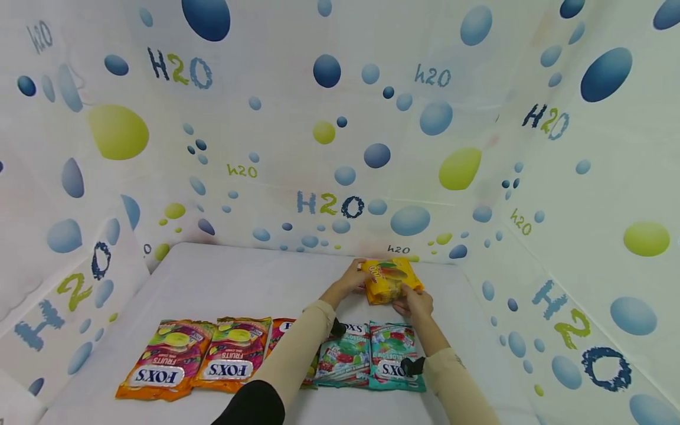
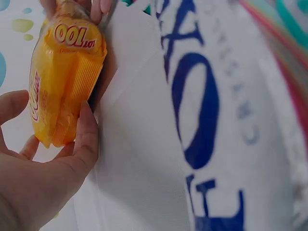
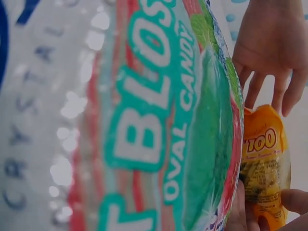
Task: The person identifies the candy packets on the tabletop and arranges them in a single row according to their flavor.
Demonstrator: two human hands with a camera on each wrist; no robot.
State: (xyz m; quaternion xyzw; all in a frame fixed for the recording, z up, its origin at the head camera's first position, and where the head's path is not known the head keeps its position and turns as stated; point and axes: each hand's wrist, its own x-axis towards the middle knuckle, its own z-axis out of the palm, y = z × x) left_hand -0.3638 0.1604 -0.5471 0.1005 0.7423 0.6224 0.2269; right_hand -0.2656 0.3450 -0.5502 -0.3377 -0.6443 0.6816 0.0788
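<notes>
A yellow candy bag point(image 1: 391, 280) marked "100" is between both hands near the table's back edge. My left hand point(image 1: 352, 278) holds its left end; in the left wrist view, the thumb and fingers of that hand point(image 2: 53, 178) span the end of the bag point(image 2: 62, 91). The right hand point(image 1: 415, 302) pinches the opposite end, low on the right. From the right wrist view, the left hand's fingers look fairly straight against the bag point(image 3: 262, 154), and the right thumb presses its side. The bag hides some fingertips.
Along the front lie two orange-purple Fox's fruit candy bags point(image 1: 171, 357) point(image 1: 234, 351), a third point(image 1: 280, 330) partly behind the left sleeve, and two teal Fox's bags point(image 1: 345, 357) point(image 1: 394, 354). A printed curtain point(image 1: 287, 130) surrounds the white table point(image 1: 239, 277).
</notes>
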